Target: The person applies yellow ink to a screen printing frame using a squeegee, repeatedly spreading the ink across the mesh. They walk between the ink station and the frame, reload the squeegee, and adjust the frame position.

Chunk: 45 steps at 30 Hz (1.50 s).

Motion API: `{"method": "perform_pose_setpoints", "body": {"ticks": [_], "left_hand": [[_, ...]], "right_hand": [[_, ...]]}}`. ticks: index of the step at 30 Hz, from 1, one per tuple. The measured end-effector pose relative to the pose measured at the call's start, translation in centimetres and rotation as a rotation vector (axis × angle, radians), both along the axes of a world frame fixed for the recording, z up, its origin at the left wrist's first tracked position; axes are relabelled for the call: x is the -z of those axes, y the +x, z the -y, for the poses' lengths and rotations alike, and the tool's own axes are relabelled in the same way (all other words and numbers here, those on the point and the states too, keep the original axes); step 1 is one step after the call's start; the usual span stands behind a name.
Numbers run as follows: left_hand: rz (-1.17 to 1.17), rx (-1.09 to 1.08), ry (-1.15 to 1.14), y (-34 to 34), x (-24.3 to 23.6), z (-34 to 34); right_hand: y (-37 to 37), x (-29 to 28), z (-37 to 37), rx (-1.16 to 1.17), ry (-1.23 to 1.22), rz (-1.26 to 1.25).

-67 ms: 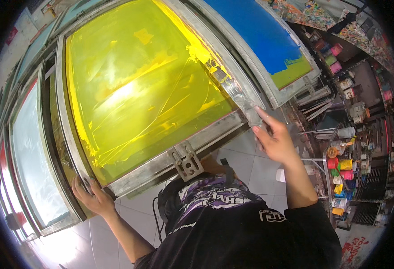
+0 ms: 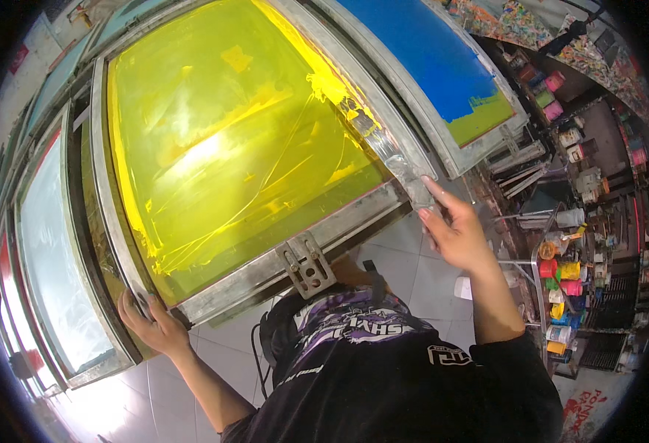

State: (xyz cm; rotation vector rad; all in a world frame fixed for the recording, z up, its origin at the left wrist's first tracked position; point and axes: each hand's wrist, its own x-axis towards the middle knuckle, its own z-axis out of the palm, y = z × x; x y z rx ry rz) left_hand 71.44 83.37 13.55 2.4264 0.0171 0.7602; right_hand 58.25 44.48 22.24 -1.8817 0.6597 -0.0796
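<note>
In front of me is a screen-printing frame [image 2: 101, 171] of grey metal, tilted. Its mesh [image 2: 254, 159] is yellow-green, with thick yellow ink smeared along the left and upper right sides. My left hand [image 2: 158, 327] grips the frame's near left corner, the fingers on top of the rail. At the near right corner my right hand [image 2: 453, 232] is closed, thumb and fingers around the frame end. A greyish, ink-stained strip [image 2: 383, 144] runs up the right side from that hand. On the near rail sits a slotted metal bracket [image 2: 306, 267].
A blue-inked screen [image 2: 420, 63] lies to the right, a pale whitish screen [image 2: 62, 251] to the left. Far right, shelves hold several ink tubs [image 2: 569, 272] beside a metal rail [image 2: 537, 295]. Pale floor tiles [image 2: 391, 258] show below the frame.
</note>
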Motion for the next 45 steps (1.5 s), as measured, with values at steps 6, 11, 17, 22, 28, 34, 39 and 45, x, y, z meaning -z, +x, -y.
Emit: {"method": "perform_pose_setpoints", "body": {"ticks": [6,11,17,22,28,34,39,45], "left_hand": [[0.043,0.012,0.073,0.4,0.1,-0.2],[0.061,0.011,0.064,0.8,0.3,0.1],[0.054,0.014,0.042,0.7,0.6,-0.3],[0.049,0.009,0.023,0.6,0.4,0.0],[0.045,0.01,0.078,0.6,0.3,-0.1],[0.065,0.035,0.011,0.7,0.6,-0.3],[0.079,0.048,0.037,0.5,0.5,-0.5],[0.089,0.056,0.065,0.4,0.2,-0.2]], "right_hand": [[-0.3,1.7,0.2,-0.05,0.245,0.091],[0.3,1.4,0.4,-0.015,0.158,0.114],[-0.7,0.3,2.0,0.014,-0.462,0.235],[-2.2,-1.4,1.4,0.031,-0.691,0.095],[-3.9,-0.7,-1.0,0.035,-0.537,0.01],[-3.5,-0.4,-1.7,0.014,-0.544,0.027],[-3.1,0.2,-1.6,-0.022,-0.632,0.054],[-2.0,1.2,-1.5,-0.06,-0.728,0.068]]}}
